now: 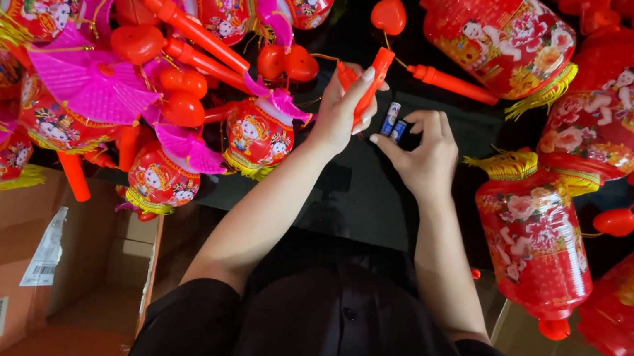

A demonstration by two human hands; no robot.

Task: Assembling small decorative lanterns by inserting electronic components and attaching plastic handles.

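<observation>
My left hand [341, 113] grips a red plastic lantern handle [375, 80], holding it upright over the dark table [358, 184]. My right hand [424, 150] is just to its right, fingers pinched around two small blue and white batteries [393, 122] that sit between the two hands. Both forearms reach forward from my black-clad body at the bottom of the view.
A heap of red lanterns [180, 82] with pink fans, yellow tassels and red handles fills the left. More red drum-shaped lanterns [536, 227] crowd the right and top. An open cardboard box [12, 258] stands on the tiled floor at lower left.
</observation>
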